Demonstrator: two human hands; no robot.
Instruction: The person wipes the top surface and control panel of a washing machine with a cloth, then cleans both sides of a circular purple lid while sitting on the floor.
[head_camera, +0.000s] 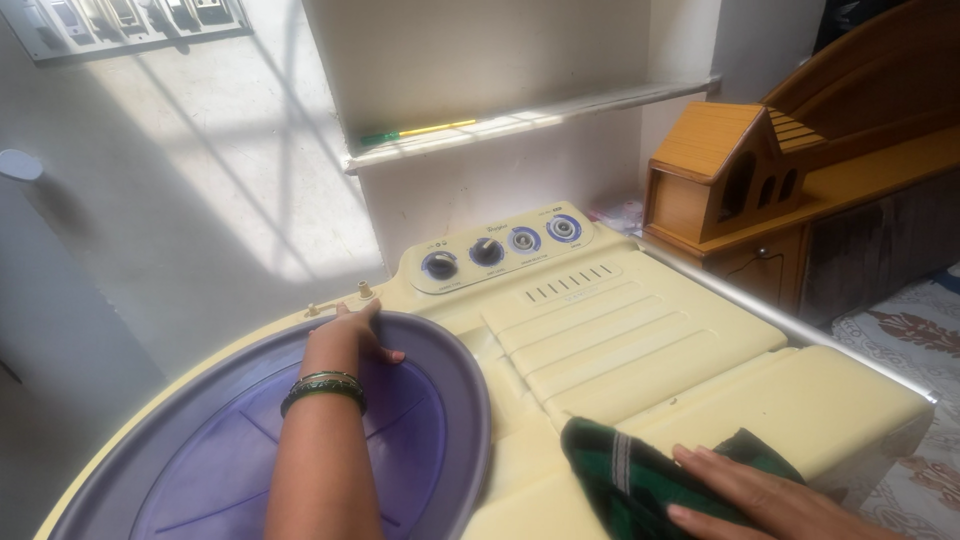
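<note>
Looking down from my head, I see a pale yellow washing machine (640, 340) in front of me.

My left hand (350, 335) is at about 9 o'clock. It rests on the far rim of the round purple lid (440, 400). My fingers are bent over the edge, with my thumb lying on the inside. I cannot tell if I am holding it tight. I have green bangles (323, 388) on my wrist.

My right hand (760, 495) is down at about 5 o'clock. It lies flat and open, fingers stretched out, on a dark green cloth (615, 475). The cloth has thin pale stripes. It sits on the near right part of the machine top. I press on it but do not grab it.

At 12 o'clock, the machine has four round knobs (500, 248) in a row.

At about 2 o'clock there is a small wooden house shape (715, 165) on wooden furniture.

On the wall shelf (530, 120) at 12 o'clock lies a long green and yellow stick (420, 131).

At 10 o'clock, high up, is a board of switches (130, 20).
</note>
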